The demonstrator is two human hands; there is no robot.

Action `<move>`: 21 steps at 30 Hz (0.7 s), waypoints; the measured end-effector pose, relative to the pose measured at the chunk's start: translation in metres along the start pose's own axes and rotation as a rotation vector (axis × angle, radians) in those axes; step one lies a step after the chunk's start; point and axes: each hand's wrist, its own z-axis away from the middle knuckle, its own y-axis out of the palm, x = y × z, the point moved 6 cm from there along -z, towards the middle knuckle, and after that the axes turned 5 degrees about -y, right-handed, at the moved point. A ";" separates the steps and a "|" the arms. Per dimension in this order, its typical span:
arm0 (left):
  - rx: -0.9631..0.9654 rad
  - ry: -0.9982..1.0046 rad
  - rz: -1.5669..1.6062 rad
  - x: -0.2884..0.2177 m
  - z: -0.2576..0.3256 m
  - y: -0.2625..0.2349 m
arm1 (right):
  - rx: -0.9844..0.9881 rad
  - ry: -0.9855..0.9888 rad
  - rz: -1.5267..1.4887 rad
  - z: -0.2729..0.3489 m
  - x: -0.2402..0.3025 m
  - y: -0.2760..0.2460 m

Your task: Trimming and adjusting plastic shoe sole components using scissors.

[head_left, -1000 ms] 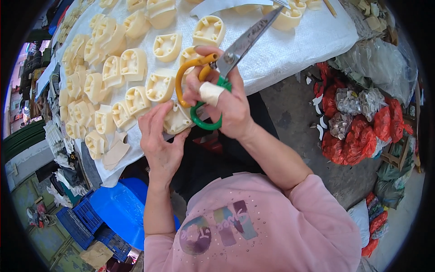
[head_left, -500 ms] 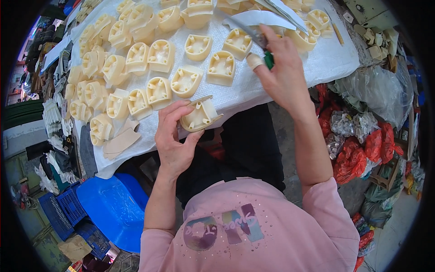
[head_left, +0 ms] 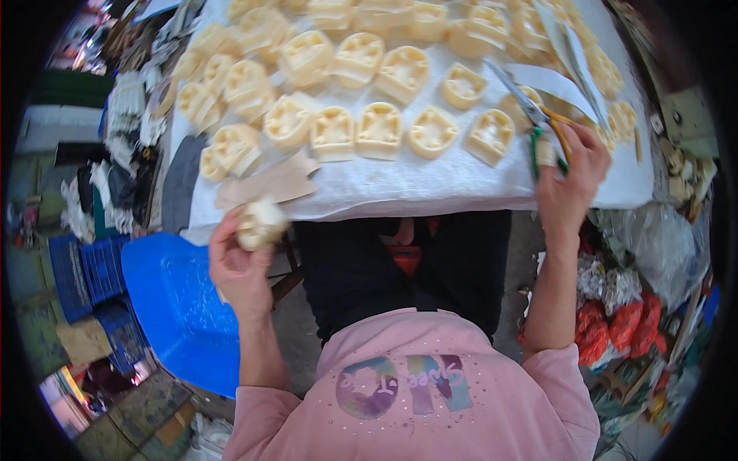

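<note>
My left hand (head_left: 241, 265) holds a small cream moulded piece (head_left: 261, 225) between thumb and fingers, just off the table's front edge and above a blue plastic tub (head_left: 165, 307). The piece is blurred by motion. In my right hand (head_left: 573, 173) is a pair of scissors with green and orange handles (head_left: 536, 123). A wrapping covers the tip of my right thumb. The grey blades point up and left, over the right part of the table. Many similar cream pieces with hollow, studded insides (head_left: 379, 131) lie in rows on the white woven table cover (head_left: 384, 190).
Flat beige scraps (head_left: 269, 180) lie at the table's front left, beside a dark grey sheet (head_left: 184, 184). White sheets (head_left: 557, 86) rest among the pieces at the right. Blue crates (head_left: 84, 265) stand at far left. Red and clear plastic bags (head_left: 615, 326) are heaped at right.
My view has shifted. My left hand has moved down and left, carrying the cream piece from the table edge to above the blue tub. My right hand, with the scissors, appears farther right and lower.
</note>
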 end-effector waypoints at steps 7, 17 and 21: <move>-0.621 -0.349 -0.528 0.123 0.068 -0.232 | -0.039 -0.247 -0.396 -0.019 0.083 0.001; -0.634 -0.144 -1.018 0.093 0.046 -0.203 | 0.482 -0.601 -0.827 -0.008 0.255 0.086; -0.523 -0.069 -0.684 0.035 0.020 -0.137 | 0.619 -0.628 -0.620 -0.009 0.271 0.106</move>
